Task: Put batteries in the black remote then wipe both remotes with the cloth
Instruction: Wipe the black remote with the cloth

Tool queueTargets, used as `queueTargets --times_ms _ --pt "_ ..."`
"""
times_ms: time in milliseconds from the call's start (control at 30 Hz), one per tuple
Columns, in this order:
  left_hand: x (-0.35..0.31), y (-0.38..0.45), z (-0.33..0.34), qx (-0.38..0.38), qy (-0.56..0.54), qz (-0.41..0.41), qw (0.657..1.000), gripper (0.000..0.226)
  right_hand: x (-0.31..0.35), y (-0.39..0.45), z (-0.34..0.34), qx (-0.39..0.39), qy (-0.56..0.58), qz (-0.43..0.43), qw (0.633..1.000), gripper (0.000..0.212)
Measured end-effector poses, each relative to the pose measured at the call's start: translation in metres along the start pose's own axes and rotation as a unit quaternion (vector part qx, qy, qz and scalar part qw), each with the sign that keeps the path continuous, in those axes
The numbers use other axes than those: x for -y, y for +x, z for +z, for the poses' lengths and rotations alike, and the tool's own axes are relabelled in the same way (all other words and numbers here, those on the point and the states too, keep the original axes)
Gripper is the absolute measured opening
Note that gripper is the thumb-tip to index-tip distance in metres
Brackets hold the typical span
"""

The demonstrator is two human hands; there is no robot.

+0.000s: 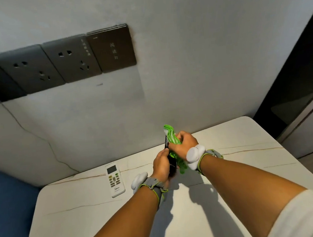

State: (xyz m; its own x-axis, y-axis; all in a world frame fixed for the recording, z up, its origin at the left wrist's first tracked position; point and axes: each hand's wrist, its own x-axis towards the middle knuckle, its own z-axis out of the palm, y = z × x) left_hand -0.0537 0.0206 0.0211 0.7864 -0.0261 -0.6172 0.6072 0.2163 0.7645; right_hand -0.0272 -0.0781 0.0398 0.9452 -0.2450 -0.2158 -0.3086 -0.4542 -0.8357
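Left hand point(161, 164) grips black remote point(172, 164), mostly hidden; right hand point(185, 144) clutches green cloth point(170, 134).

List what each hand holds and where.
Left hand grips the black remote around its lower body. Right hand presses the bunched green cloth against its upper part.

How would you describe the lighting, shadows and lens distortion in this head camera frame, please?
Head view: light is soft and dim; the arms cast distinct shadows on the table; the wide lens tilts and bows the wall sockets; the cloth and black remote look slightly soft; no strong glare.
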Motion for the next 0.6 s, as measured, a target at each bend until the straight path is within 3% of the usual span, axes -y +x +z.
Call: queueTargets --times_ms 100,300,400,600 --pt "-0.011 -0.011 -0.009 0.017 -0.033 -0.055 0.998 0.027 0.012 -0.010 0.012 -0.004 0.010 -0.007 1.000 0.039" --pt "-0.033 -0.032 -0.039 0.105 -0.036 -0.060 0.992 0.032 0.033 -0.036 0.029 -0.037 0.101 -0.017 0.994 0.020" --pt "-0.036 -0.043 -0.047 0.141 -0.060 -0.072 0.986 0.041 0.037 -0.044 0.035 -0.036 0.122 -0.023 0.992 0.036" --pt "-0.021 -0.053 -0.046 0.082 -0.190 -0.080 0.975 0.043 0.037 -0.062 0.050 0.025 0.118 -0.035 0.992 0.035"
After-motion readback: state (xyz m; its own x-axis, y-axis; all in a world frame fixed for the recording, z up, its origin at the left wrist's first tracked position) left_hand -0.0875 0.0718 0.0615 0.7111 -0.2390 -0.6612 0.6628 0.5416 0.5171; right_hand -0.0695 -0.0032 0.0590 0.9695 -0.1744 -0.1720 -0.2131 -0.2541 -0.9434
